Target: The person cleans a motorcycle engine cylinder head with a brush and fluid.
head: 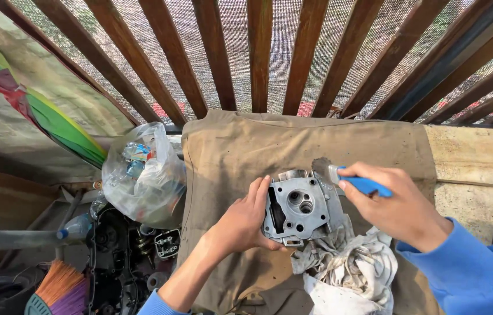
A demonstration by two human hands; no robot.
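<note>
Blue sleeves frame the view, and the right hand [401,210] closes around the blue plastic handle of a small paintbrush [358,182], its dirty bristles resting against the upper right edge of a grey cast-metal engine cylinder head [297,208]. The left hand [246,221] grips that casting by its left side, fingers curled over the edge, propping it upright on a tan canvas cloth [229,151].

Judging by the brush on the metal, the step in hand is brushing the casting clean; the next stroke would seem to call for a firm left-hand hold while the bristles work into the ports and bolt holes.

Just below the casting lies a crumpled white rag [351,274]. Well left of the holding hand sits a clear plastic bag [141,175] stuffed with crushed bottles and wrappers. Below that bag lie dark engine parts [124,256].
</note>
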